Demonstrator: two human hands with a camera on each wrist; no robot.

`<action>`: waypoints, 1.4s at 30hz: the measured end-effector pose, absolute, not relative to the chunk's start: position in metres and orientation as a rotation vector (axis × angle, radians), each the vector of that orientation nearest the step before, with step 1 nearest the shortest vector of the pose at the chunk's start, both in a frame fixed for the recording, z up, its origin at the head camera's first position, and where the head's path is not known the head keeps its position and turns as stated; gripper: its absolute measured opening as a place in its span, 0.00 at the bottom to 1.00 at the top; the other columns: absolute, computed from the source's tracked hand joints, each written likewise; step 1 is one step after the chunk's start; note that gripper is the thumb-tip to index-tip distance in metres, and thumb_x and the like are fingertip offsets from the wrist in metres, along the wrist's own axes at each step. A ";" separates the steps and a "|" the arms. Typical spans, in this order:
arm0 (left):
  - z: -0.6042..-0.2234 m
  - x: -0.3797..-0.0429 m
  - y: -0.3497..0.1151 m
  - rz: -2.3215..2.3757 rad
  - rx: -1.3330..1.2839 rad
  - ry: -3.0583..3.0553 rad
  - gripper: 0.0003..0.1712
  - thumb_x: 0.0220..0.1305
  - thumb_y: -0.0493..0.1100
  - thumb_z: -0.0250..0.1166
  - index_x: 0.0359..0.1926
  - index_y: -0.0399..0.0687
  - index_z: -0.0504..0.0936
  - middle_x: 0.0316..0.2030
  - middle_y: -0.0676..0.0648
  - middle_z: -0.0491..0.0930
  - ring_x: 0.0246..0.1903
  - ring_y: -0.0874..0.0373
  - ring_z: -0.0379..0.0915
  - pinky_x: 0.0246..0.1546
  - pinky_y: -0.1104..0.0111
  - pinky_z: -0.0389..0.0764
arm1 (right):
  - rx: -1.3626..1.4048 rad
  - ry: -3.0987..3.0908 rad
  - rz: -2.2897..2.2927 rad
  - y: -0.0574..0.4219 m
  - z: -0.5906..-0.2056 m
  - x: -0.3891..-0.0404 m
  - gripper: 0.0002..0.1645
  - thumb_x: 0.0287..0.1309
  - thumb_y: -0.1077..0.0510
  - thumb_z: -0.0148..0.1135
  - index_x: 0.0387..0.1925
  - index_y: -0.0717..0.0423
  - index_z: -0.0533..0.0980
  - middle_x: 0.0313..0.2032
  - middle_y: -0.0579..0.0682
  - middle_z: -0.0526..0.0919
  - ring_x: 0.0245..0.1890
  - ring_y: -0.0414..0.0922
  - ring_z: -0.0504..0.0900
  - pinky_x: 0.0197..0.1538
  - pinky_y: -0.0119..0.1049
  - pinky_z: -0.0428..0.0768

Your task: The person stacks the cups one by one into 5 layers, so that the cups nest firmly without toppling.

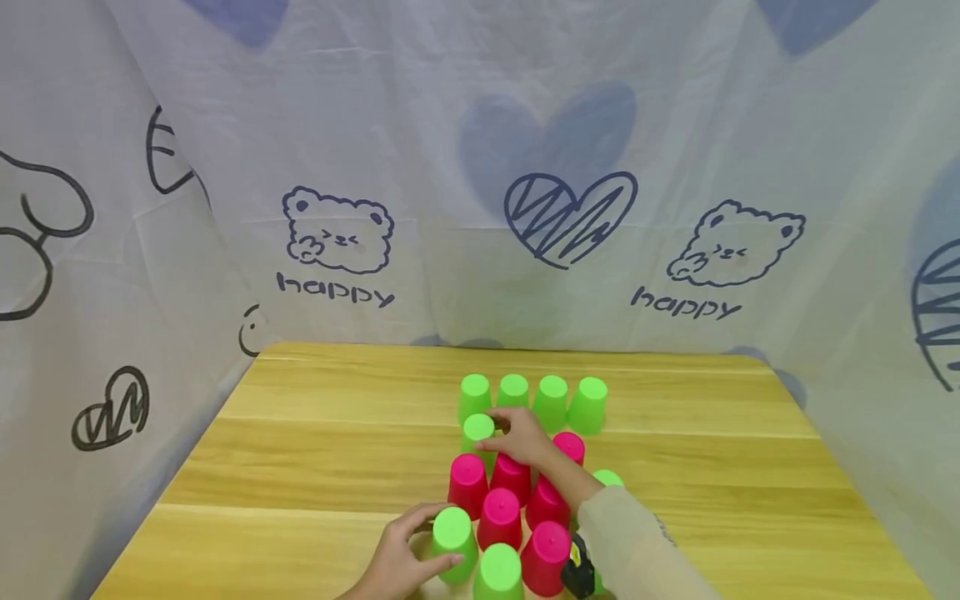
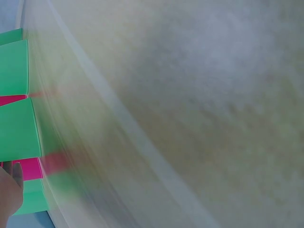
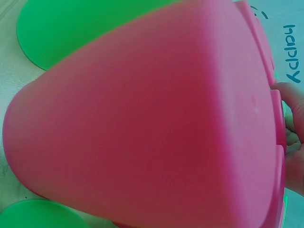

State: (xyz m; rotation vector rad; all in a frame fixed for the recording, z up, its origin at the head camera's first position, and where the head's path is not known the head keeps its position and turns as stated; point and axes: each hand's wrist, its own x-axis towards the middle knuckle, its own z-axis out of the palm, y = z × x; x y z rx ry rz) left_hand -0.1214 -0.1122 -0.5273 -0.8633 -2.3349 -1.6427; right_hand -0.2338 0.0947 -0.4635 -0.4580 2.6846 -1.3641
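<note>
Remotely, I watch 2 bare hands among upturned cups on a wood-grained table (image 1: 300, 458). The right hand (image 1: 521, 437) reaches over the pink cups (image 1: 500, 518), thumb and forefinger parted and curved round the top of the far green cup (image 1: 477, 427), gripping it; I cannot make out the other fingers well. That cup is just in front of a row of 4 green cups (image 1: 551, 404), toward the row's left end, and behind the leftmost pink cup; its lower edge is hidden, so I cannot tell whether it touches the table. The left hand (image 1: 401, 550) bends in a wide C round the near green cup (image 1: 453, 537), thumb on the near side and fingers on the far side, holding it upside down; its far fingertips are partly covered. I count 6 pink cups, clustered between the held cups and the right sleeve (image 1: 637, 542). Another green cup (image 1: 498, 575) stands at the bottom edge of my head view, just beside the near one. On the right wrist camera, a pink cup fills most of the picture, with the hand at the right edge.
</note>
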 end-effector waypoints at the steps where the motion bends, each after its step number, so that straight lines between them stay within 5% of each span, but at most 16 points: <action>1: -0.527 -0.122 -0.112 -1.644 -0.862 -2.340 0.28 0.49 0.43 0.72 0.52 0.41 0.76 0.44 0.45 0.81 0.44 0.68 0.76 0.43 0.68 0.80 | -0.463 2.692 -1.360 0.095 -0.464 -0.234 0.29 0.45 0.59 0.71 0.51 0.66 0.75 0.46 0.61 0.81 0.49 0.56 0.79 0.50 0.45 0.79; 42: -0.514 -0.131 -0.129 -1.609 -0.510 -2.493 0.25 0.45 0.42 0.74 0.47 0.48 0.79 0.42 0.52 0.82 0.40 0.69 0.75 0.43 0.69 0.79 | -0.310 2.666 -1.689 0.113 -0.427 -0.229 0.27 0.46 0.63 0.70 0.51 0.67 0.74 0.46 0.60 0.81 0.48 0.55 0.80 0.51 0.41 0.80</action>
